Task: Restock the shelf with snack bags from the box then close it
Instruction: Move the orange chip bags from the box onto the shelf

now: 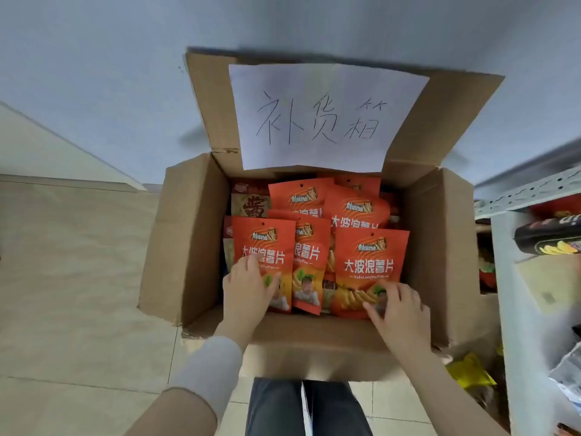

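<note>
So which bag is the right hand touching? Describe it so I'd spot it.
Look in the open cardboard box with a handwritten paper sign on its flap. In the front row of orange snack bags, it is the rightmost bag, under the right hand; only its white title shows unobstructed.

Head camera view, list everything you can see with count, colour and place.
box: one, brown, floor centre, open.
paper sign: one, white, far flap.
chip bags: at least five, orange, inside box.
tan bag: one, tan-red, box's far-left corner.
shelf: one, grey-white, right edge.
black packet: one, black, on shelf.
yellow bag: one, yellow, low right, beside shelf.
legs: two, blue jeans, bottom centre.
left hand: one, on front-left chip bag.
right hand: one, on front-right chip bag.
</note>
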`<state>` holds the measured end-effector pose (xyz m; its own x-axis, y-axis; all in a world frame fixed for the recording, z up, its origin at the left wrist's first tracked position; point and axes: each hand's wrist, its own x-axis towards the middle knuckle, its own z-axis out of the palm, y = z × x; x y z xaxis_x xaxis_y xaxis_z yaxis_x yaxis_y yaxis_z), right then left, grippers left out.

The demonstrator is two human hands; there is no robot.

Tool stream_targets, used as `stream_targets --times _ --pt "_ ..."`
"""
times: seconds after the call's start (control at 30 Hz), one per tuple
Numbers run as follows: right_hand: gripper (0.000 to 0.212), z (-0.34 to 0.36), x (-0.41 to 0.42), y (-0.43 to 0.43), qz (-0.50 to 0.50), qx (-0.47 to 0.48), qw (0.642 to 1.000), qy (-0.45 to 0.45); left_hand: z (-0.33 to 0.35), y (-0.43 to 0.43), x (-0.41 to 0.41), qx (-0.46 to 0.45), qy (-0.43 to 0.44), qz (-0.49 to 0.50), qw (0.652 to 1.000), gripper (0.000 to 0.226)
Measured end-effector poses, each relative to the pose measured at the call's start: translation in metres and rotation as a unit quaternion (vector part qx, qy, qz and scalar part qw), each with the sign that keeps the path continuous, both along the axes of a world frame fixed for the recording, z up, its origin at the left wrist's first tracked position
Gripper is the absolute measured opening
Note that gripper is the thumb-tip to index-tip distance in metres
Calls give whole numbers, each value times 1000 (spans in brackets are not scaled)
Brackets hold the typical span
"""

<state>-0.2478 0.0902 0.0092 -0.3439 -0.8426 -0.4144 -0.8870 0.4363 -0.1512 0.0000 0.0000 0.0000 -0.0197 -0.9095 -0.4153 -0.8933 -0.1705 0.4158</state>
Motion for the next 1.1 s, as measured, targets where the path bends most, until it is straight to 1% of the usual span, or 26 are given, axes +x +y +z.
stream_targets --times 0.07,0.13,0.2,0.3,0.37,0.47,0.57,0.67,0.73,0.8,0.9,0.93,1.0,1.07,1.1 --pt "81 -30 -9 -11 -116 82 989 -43 -34 -10 7 75 48 120 989 79" --pt "103 -60 -23 -18 -217 104 965 -108 -68 -19 18 109 101 226 963 94" --pt "117 -87 -28 -19 -280 109 941 -155 -97 -25 27 128 135 301 935 100" --pt "128 -119 -29 -16 -334 109 915 -195 -129 -31 40 159 154 323 920 100" --pt "129 -130 -29 -12 -356 99 904 -214 -136 -32 43 182 170 328 911 100" --pt "122 -140 -27 -7 -399 72 890 -210 -139 -34 44 188 155 343 907 99" --pt "112 -140 -27 -6 -414 69 889 -183 -137 -38 47 194 139 356 904 102" --pt "89 -139 -29 -9 -401 89 895 -174 -138 -39 49 211 126 323 914 105" --pt "68 -140 -31 -10 -376 114 900 -188 -136 -41 46 210 118 320 916 98" --pt "47 -141 -32 -8 -355 134 898 -223 -137 -41 43 201 105 327 918 89" --pt "26 -141 -34 -5 -345 117 889 -278 -139 -40 36 186 98 328 921 88" --pt "23 -141 -35 -5 -337 117 887 -292 -140 -38 34 179 93 324 924 89" --pt "25 -146 -37 -4 -322 135 881 -320 -142 -35 31 166 73 310 933 95" --pt "34 -150 -39 -3 -313 163 875 -332 -142 -33 28 146 50 305 940 96" --pt "39 -152 -40 -1 -308 173 874 -335 -140 -32 26 141 53 303 941 92"
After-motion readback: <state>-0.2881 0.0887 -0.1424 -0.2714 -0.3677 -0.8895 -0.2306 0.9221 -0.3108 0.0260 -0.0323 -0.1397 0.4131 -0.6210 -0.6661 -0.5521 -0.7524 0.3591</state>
